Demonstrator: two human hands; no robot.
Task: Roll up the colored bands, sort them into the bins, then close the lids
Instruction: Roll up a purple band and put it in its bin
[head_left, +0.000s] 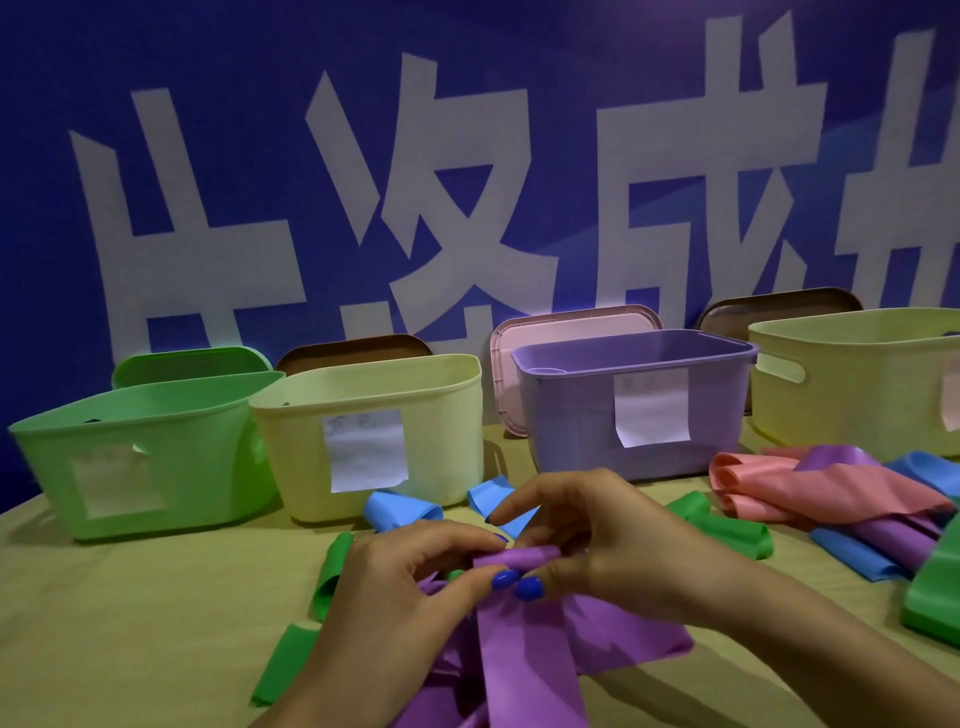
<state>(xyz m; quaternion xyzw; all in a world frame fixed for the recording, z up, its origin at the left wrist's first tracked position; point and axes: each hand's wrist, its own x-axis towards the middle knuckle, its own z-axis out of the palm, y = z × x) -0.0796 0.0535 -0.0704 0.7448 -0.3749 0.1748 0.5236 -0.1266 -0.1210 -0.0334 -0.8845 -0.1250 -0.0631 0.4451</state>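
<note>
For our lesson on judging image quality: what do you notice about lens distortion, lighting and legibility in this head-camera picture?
Head view: wide-angle bowing tilts the green bin and the far-right yellow bin outward; dim bluish light tints everything; the paper label on the left yellow bin is too blurred to read.

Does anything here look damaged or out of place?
Yes: the paper label on the green bin at far left looks torn and peeling at its top right corner, while the labels on the neighbouring bins hang flat.
</note>
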